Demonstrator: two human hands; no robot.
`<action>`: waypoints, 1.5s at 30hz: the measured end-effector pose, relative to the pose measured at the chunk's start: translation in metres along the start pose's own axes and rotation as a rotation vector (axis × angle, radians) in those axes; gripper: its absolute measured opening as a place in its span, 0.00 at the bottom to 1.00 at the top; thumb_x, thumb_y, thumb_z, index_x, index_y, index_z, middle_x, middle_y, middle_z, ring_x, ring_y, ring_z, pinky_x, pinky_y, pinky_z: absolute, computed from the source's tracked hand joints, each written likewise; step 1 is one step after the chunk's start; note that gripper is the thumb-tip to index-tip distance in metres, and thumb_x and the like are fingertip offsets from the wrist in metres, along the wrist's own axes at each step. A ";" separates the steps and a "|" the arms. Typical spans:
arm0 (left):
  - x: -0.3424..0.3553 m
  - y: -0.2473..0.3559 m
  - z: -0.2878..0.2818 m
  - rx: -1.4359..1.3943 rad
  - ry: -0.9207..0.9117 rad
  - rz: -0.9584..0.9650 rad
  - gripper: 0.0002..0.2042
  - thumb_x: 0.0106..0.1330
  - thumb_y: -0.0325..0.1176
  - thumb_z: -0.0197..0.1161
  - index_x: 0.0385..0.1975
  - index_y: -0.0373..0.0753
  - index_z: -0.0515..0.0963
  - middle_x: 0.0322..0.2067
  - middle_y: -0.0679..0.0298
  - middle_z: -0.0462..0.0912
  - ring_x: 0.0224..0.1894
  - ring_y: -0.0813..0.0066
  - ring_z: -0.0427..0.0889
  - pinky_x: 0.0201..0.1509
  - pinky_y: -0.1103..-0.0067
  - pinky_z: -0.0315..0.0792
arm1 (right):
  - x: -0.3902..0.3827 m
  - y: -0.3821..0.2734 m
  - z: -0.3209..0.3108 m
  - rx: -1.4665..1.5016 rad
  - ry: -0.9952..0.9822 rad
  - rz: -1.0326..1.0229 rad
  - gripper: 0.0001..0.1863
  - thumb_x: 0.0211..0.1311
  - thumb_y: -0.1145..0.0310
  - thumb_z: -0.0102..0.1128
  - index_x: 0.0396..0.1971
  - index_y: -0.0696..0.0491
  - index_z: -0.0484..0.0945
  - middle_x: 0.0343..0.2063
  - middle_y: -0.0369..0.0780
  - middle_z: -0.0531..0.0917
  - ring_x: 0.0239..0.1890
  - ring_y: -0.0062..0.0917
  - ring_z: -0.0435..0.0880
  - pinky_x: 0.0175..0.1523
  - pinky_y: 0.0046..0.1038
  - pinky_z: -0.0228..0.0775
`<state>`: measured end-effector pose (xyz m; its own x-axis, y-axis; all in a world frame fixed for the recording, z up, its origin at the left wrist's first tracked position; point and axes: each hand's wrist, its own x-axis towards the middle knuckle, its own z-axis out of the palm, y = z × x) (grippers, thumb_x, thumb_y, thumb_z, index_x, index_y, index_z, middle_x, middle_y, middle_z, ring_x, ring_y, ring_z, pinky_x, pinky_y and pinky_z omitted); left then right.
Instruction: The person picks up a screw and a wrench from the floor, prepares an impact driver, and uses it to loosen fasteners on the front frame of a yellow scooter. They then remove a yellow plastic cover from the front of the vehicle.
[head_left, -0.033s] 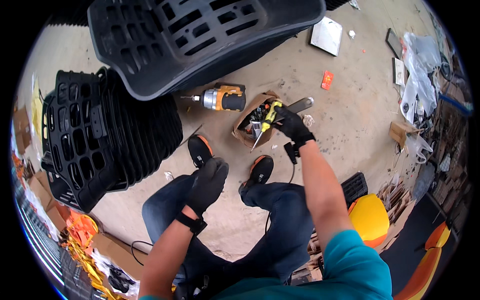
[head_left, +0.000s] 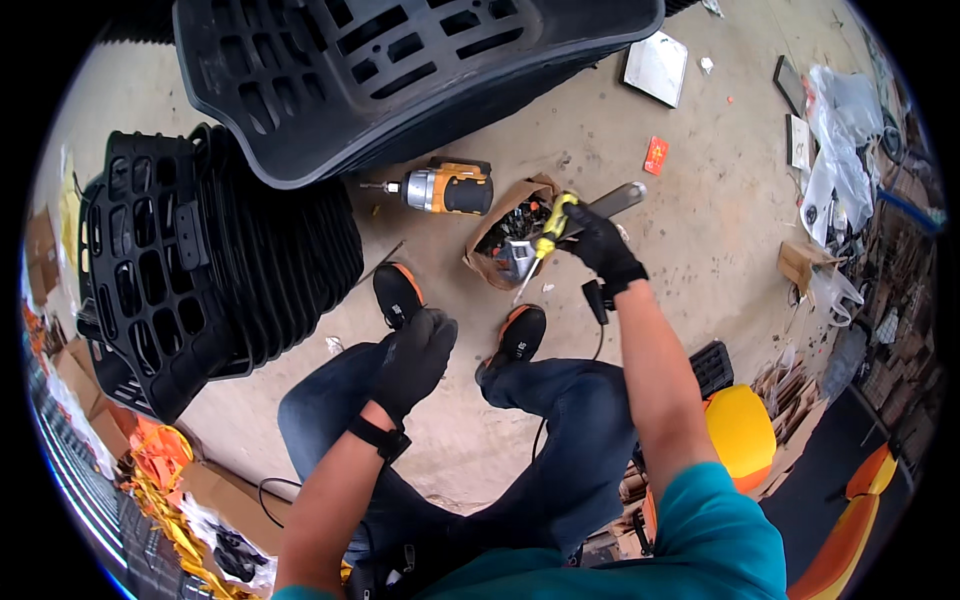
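In my right hand [head_left: 597, 243], in a black glove, are a screwdriver [head_left: 551, 230] with a yellow handle and a grey adjustable wrench [head_left: 617, 202]. The screwdriver's shaft points down toward my shoe. The wrench's handle sticks out beyond my fingers, and its silver jaw end shows over the opening of a brown paper bag [head_left: 483, 267]. Small dark metal parts [head_left: 521, 222] fill the bag. My left hand [head_left: 418, 365], also gloved, is closed above my left knee; whatever it may hold is hidden. A yellow and black power drill [head_left: 450, 188] lies left of the bag.
Stacked black plastic shells [head_left: 420, 80] stand ahead, with another stack [head_left: 185, 260] at the left. A thin rod [head_left: 383, 258] lies by my left shoe. On the floor to the right are a red packet [head_left: 656, 155], a white panel [head_left: 655, 69] and plastic bags [head_left: 840, 140].
My right hand has shifted slightly to the right with the screwdriver and wrench. More of the wrench's jaw end shows over the bag. My left hand has stayed nearly still.
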<state>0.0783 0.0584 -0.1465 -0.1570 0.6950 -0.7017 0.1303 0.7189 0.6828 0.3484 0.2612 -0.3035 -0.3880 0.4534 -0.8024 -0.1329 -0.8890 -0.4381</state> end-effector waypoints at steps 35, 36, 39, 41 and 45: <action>0.056 0.057 -0.042 0.489 0.183 0.316 0.17 0.66 0.33 0.59 0.51 0.30 0.73 0.36 0.54 0.79 0.36 0.67 0.79 0.42 0.75 0.73 | 0.112 -0.019 -0.169 0.166 0.157 -0.040 0.11 0.67 0.64 0.58 0.42 0.56 0.74 0.33 0.43 0.80 0.39 0.33 0.81 0.45 0.31 0.78; 0.060 0.057 -0.045 0.418 0.175 0.245 0.15 0.67 0.31 0.58 0.51 0.31 0.73 0.32 0.60 0.77 0.32 0.75 0.76 0.38 0.79 0.71 | 0.099 -0.029 -0.161 0.085 0.116 -0.026 0.11 0.68 0.64 0.57 0.42 0.55 0.74 0.32 0.42 0.80 0.38 0.32 0.81 0.44 0.29 0.78; 0.076 0.056 -0.051 0.361 0.139 0.230 0.13 0.69 0.30 0.55 0.50 0.33 0.73 0.26 0.71 0.72 0.25 0.89 0.68 0.28 0.86 0.66 | 0.091 -0.056 -0.175 -0.131 -0.007 0.084 0.10 0.67 0.60 0.57 0.38 0.51 0.77 0.28 0.36 0.81 0.30 0.22 0.79 0.35 0.22 0.72; 0.071 0.058 -0.051 0.280 0.132 0.195 0.13 0.69 0.30 0.56 0.50 0.33 0.73 0.26 0.70 0.73 0.25 0.89 0.69 0.29 0.85 0.66 | 0.055 -0.087 -0.118 -0.403 0.081 0.009 0.10 0.66 0.60 0.57 0.36 0.51 0.78 0.29 0.36 0.82 0.29 0.19 0.80 0.36 0.22 0.73; 0.081 0.048 -0.045 0.454 0.170 0.342 0.13 0.67 0.31 0.58 0.48 0.32 0.74 0.29 0.64 0.76 0.28 0.81 0.73 0.34 0.80 0.70 | 0.028 -0.113 -0.076 -0.655 0.045 -0.081 0.14 0.66 0.58 0.57 0.40 0.53 0.79 0.31 0.35 0.83 0.32 0.18 0.81 0.40 0.23 0.76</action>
<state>0.0276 0.1483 -0.1612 -0.1818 0.9030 -0.3894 0.6007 0.4155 0.6830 0.4219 0.3792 -0.3072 -0.3600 0.5322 -0.7662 0.4272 -0.6361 -0.6426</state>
